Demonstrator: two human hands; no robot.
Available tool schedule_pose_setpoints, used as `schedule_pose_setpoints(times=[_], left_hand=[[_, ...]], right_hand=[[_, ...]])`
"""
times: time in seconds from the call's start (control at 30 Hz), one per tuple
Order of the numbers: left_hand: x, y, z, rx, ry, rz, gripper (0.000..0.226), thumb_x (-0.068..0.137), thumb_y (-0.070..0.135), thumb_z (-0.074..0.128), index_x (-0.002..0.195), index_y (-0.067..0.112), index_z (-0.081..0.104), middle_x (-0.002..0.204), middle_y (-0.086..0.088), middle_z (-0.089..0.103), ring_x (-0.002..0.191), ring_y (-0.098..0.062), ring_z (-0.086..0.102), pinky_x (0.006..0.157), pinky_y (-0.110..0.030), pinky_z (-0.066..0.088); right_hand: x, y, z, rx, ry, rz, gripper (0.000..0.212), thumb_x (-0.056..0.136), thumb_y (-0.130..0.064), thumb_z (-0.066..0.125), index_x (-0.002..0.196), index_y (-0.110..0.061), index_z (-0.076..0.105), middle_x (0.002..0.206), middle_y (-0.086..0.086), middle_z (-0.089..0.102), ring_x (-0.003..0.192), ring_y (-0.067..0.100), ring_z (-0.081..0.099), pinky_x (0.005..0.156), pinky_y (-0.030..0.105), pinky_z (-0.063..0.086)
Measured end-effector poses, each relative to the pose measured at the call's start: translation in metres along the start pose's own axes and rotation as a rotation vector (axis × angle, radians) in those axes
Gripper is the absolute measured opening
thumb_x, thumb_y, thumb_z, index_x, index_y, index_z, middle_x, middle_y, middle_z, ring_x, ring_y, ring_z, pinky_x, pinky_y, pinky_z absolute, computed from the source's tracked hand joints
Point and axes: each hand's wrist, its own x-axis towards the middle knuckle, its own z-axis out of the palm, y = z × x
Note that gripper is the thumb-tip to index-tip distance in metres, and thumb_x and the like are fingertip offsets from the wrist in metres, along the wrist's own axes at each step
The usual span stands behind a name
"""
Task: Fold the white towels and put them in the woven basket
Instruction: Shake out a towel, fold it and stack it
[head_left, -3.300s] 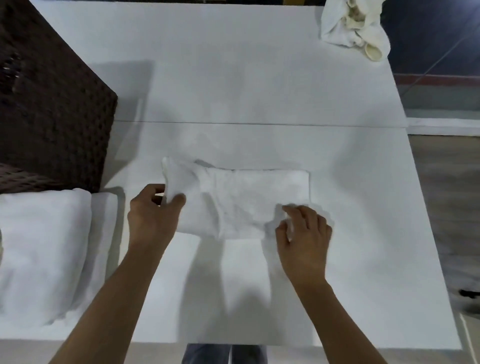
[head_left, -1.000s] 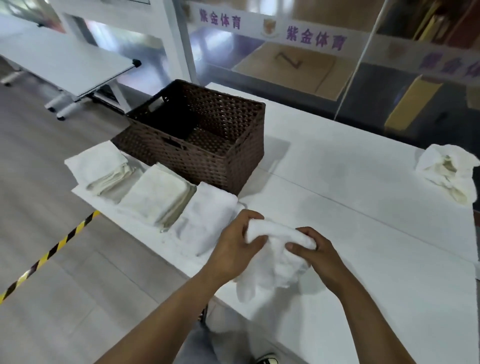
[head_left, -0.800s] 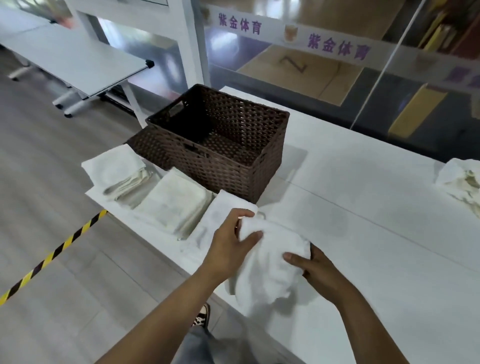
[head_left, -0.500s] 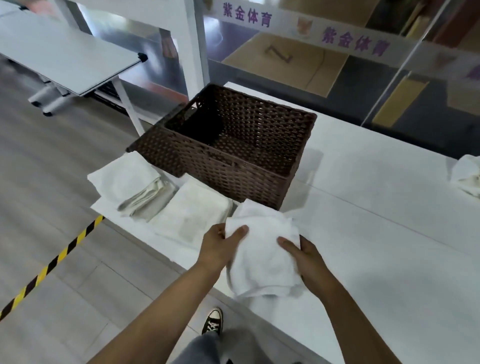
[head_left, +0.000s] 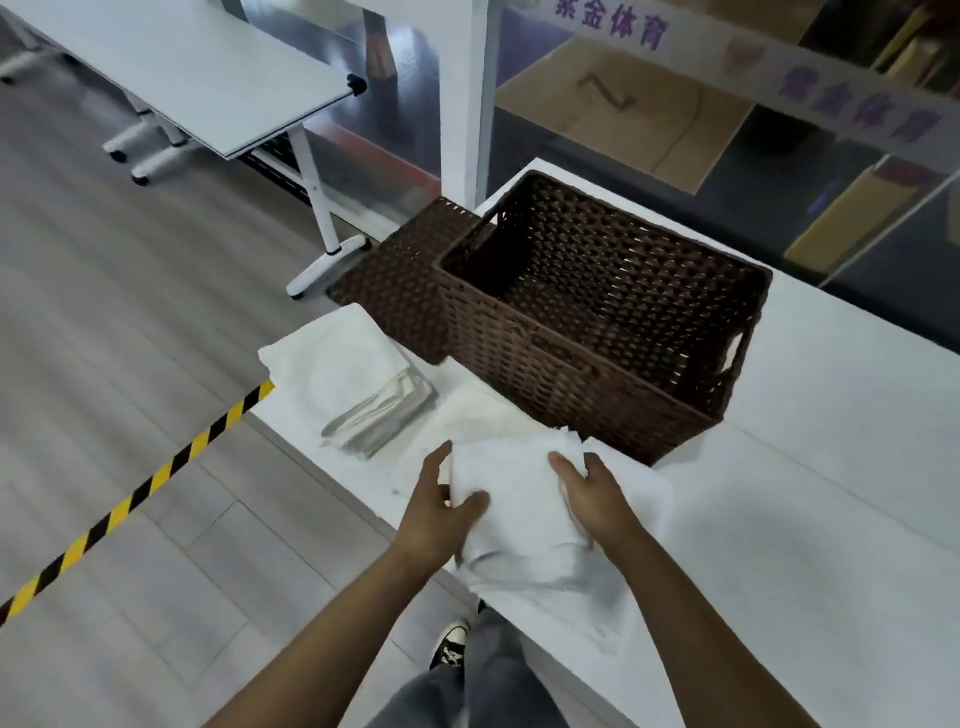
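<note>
The folded white towel (head_left: 514, 499) sits between both hands at the near edge of the white table (head_left: 810, 519), just in front of the woven basket (head_left: 587, 332), which lies at about twelve o'clock from it. The left hand (head_left: 436, 512) grips the towel's left side, thumb curled over the top face and fingers hidden beneath or behind the cloth. The right hand (head_left: 592, 496) holds the right side, thumb laid across the top and fingers wrapped around the far edge. Whether the towel rests on the table or is lifted slightly cannot be told; its lower folds sag toward six o'clock over another white towel (head_left: 639, 488) lying flat under it.

At ten o'clock from the held towel a folded towel stack (head_left: 348, 384) lies on the table's left end, and a cream folded towel (head_left: 483, 415) lies between that stack and the hands, close to the basket's near wall. A woven lid (head_left: 400, 291) leans against the basket's left side. The basket's interior shows only its brown weave. A shoe (head_left: 449, 644) and grey trouser leg (head_left: 488, 680) appear at six o'clock, and yellow-black floor tape (head_left: 135, 493) runs at nine o'clock.
</note>
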Motion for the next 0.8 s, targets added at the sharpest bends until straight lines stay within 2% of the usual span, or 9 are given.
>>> schedule_pose_setpoints(times=[0.17, 0.3, 0.37, 0.43, 0.47, 0.53, 0.6, 0.67, 0.8], left_hand=[[0.044, 0.018, -0.037, 0.198, 0.123, 0.060, 0.064, 0.090, 0.025, 0.071, 0.143, 0.038, 0.037, 0.120, 0.005, 0.065, 0.102, -0.018, 0.066, 0.082, -0.035, 0.056], [0.082, 0.039, -0.050, 0.427, 0.054, 0.095, 0.065, 0.092, 0.019, 0.067, 0.149, 0.027, 0.037, 0.138, 0.000, 0.054, 0.124, -0.021, 0.054, 0.106, -0.036, 0.043], [0.096, 0.045, -0.050, 0.492, 0.011, 0.126, 0.063, 0.093, 0.014, 0.065, 0.149, 0.026, 0.038, 0.140, -0.002, 0.054, 0.124, -0.022, 0.054, 0.101, -0.029, 0.042], [0.106, 0.046, -0.048, 0.588, -0.020, 0.156, 0.064, 0.094, 0.010, 0.063, 0.151, 0.026, 0.037, 0.143, -0.003, 0.052, 0.122, -0.022, 0.054, 0.095, -0.021, 0.038], [0.108, 0.045, -0.047, 0.667, -0.028, 0.187, 0.066, 0.094, 0.009, 0.062, 0.152, 0.027, 0.036, 0.145, -0.004, 0.050, 0.126, -0.024, 0.053, 0.098, -0.023, 0.038], [0.109, 0.035, -0.045, 0.889, -0.018, 0.270, 0.075, 0.091, 0.009, 0.062, 0.155, 0.031, 0.029, 0.150, -0.007, 0.044, 0.132, -0.031, 0.047, 0.107, -0.038, 0.040], [0.105, 0.020, -0.043, 1.084, -0.003, 0.345, 0.081, 0.091, 0.012, 0.062, 0.157, 0.035, 0.022, 0.157, -0.008, 0.035, 0.137, -0.035, 0.040, 0.111, -0.047, 0.037], [0.097, 0.010, -0.039, 1.206, -0.005, 0.374, 0.079, 0.094, 0.013, 0.059, 0.159, 0.036, 0.018, 0.163, -0.008, 0.025, 0.143, -0.035, 0.031, 0.114, -0.048, 0.031], [0.084, -0.001, -0.033, 1.282, -0.015, 0.293, 0.070, 0.102, 0.024, 0.047, 0.160, 0.036, 0.009, 0.168, -0.005, 0.008, 0.152, -0.035, 0.015, 0.121, -0.048, 0.021]], right_hand=[[0.036, -0.016, 0.038, 0.067, -0.042, 0.090, 0.030, 0.087, -0.029, 0.067, 0.115, -0.020, 0.063, 0.111, 0.004, 0.070, 0.098, 0.023, 0.068, 0.074, 0.034, 0.053], [0.048, -0.008, 0.055, 0.133, 0.014, 0.110, 0.045, 0.071, -0.043, 0.072, 0.112, -0.026, 0.063, 0.105, 0.002, 0.073, 0.095, 0.025, 0.071, 0.087, 0.049, 0.060], [0.055, 0.002, 0.057, 0.178, 0.030, 0.096, 0.055, 0.063, -0.045, 0.072, 0.115, -0.028, 0.064, 0.107, 0.000, 0.074, 0.097, 0.025, 0.073, 0.086, 0.053, 0.060], [0.059, 0.014, 0.060, 0.173, 0.055, 0.056, 0.059, 0.067, -0.041, 0.076, 0.121, -0.025, 0.061, 0.113, 0.003, 0.073, 0.102, 0.026, 0.072, 0.087, 0.051, 0.061], [0.055, 0.015, 0.061, 0.109, 0.084, 0.025, 0.062, 0.071, -0.037, 0.078, 0.127, -0.021, 0.056, 0.120, 0.006, 0.070, 0.108, 0.027, 0.070, 0.089, 0.046, 0.060], [0.047, 0.020, 0.062, -0.100, 0.133, -0.057, 0.073, 0.079, -0.029, 0.079, 0.140, -0.019, 0.041, 0.138, 0.009, 0.055, 0.121, 0.027, 0.060, 0.096, 0.041, 0.055], [0.039, 0.022, 0.064, -0.369, 0.211, -0.159, 0.090, 0.077, -0.028, 0.080, 0.151, -0.024, 0.029, 0.152, 0.008, 0.041, 0.134, 0.028, 0.045, 0.104, 0.045, 0.048], [0.036, 0.025, 0.066, -0.645, 0.267, -0.312, 0.098, 0.074, -0.031, 0.082, 0.156, -0.026, 0.028, 0.157, 0.006, 0.036, 0.141, 0.029, 0.036, 0.111, 0.048, 0.041], [0.036, 0.032, 0.070, -0.890, 0.168, -0.450, 0.072, 0.085, -0.035, 0.070, 0.151, -0.023, 0.045, 0.161, 0.006, 0.036, 0.148, 0.027, 0.033, 0.119, 0.050, 0.031]])
